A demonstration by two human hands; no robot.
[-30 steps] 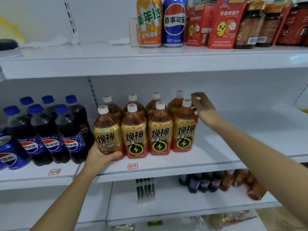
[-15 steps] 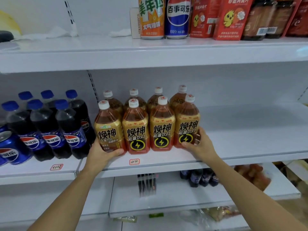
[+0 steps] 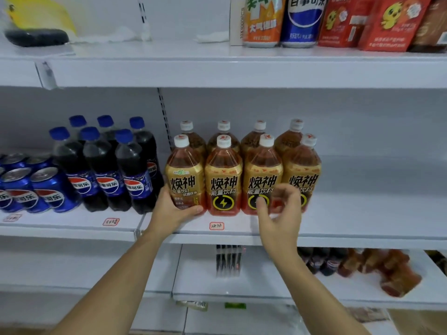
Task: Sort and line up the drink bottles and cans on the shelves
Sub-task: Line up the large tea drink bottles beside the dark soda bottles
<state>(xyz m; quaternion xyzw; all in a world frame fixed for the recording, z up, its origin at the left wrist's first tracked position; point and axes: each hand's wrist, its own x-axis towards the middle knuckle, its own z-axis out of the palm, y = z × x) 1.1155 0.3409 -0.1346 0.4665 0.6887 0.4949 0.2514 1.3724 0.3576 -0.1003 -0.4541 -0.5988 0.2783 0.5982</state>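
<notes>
Bottles (image 3: 242,175) of amber energy drink stood upright in two rows mid-frame on the shelf (image 3: 362,213). My left hand (image 3: 169,211) gripped the leftmost front one low down. My right hand (image 3: 280,211) hovered loose, holding nothing, just before the third bottle, so nearest it. Smooth plastic, glossy labels, white caps.

Amber bottles (image 3: 223,180): 焕神, 能量饮料, lightning-bolt sign
Cola bottles (image 3: 106,170): 百事可乐, partly hidden
Blue cans (image 3: 52,189): 可乐 showing
Top-shelf blue can (image 3: 301,20): 百事可乐
Orange can (image 3: 262,20): 大气橙味, blurred
Shelf tag (image 3: 216,226): handwritten 焕神
</notes>
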